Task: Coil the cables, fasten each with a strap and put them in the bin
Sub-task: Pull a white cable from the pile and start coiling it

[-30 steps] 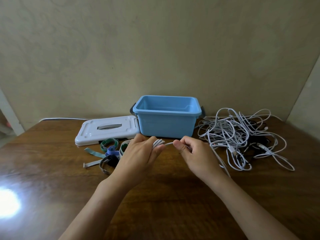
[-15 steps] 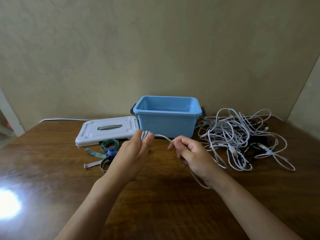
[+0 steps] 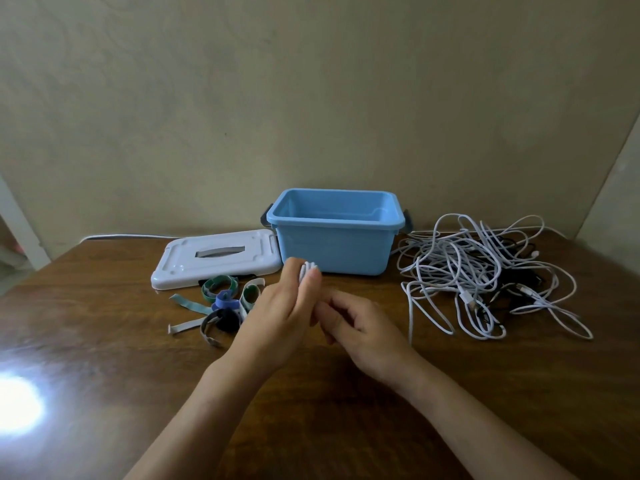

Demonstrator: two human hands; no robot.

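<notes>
I sit at a brown wooden table (image 3: 104, 358) pushed against a plain beige wall (image 3: 311, 98), which looks like a room in a home. Household bits lie on it: a blue plastic bin (image 3: 334, 244), its white lid (image 3: 214, 259), and tangled charging cables (image 3: 485, 271).
</notes>
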